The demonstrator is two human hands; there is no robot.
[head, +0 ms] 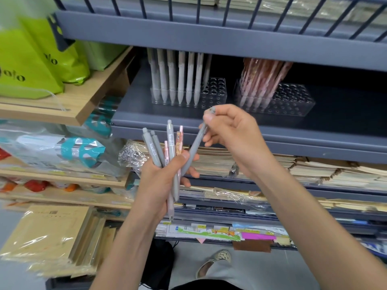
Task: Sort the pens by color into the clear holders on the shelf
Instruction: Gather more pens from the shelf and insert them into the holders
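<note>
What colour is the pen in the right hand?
The pen in the right hand is grey; head view.

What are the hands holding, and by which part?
Left hand grips a bunch of pens by their lower barrels; right hand pinches one grey pen at its top end.

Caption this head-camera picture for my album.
Right hand pinches one grey pen; left hand grips the bunch, below two part-filled clear holders.
</note>
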